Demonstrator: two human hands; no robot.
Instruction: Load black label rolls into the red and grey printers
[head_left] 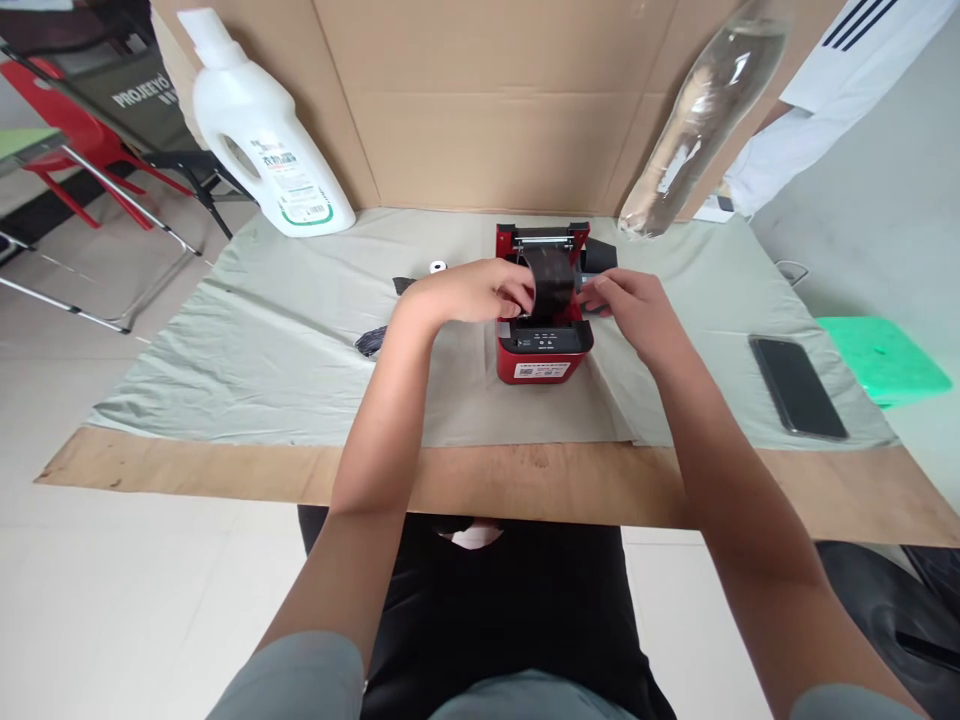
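Note:
A small red and black printer [544, 350] stands on the grey cloth [262, 350] with its lid open toward the back. Just above its open bay, a dark roll [551, 280] is held between both hands. My left hand [469, 290] grips the roll's left side with curled fingers. My right hand [630, 300] pinches its right end. A black cylindrical part [600, 255] lies behind the printer on the right, partly hidden by my right hand.
A white detergent jug [262, 140] stands at the back left and a clear plastic bottle [705, 110] leans at the back right, against cardboard. A black phone [799, 385] lies at right. Small dark bits [371, 342] and a white spool [438, 266] lie left of the printer. Another person's white sleeve [847, 70] shows at the top right.

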